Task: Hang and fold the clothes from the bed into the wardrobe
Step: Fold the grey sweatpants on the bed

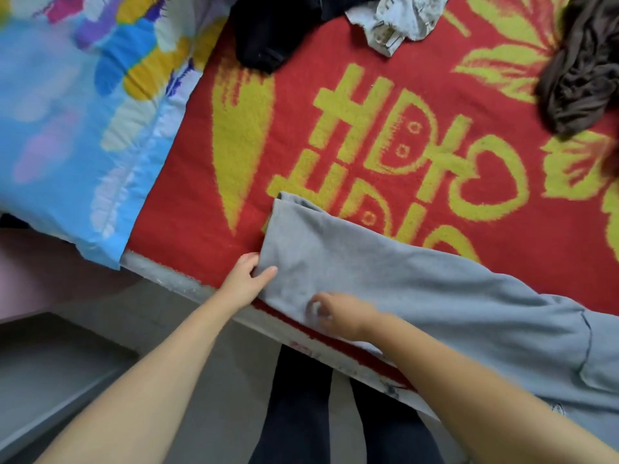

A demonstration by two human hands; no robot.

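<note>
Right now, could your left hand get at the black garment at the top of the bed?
Probably yes: only bare red blanket lies between the left hand and the black garment, though that hand is holding the grey garment.

This is a bedroom in a home. A bed fills most of the view, spread with a red and yellow patterned blanket (385, 135) that reaches its near edge, with a bright blue floral quilt (77, 128) bunched beside it. Loose clothes lie about on the blanket: a grey garment (418, 283), a black one (271, 31), a brown one (582, 75) and a crumpled whitish one (398, 18).
</note>
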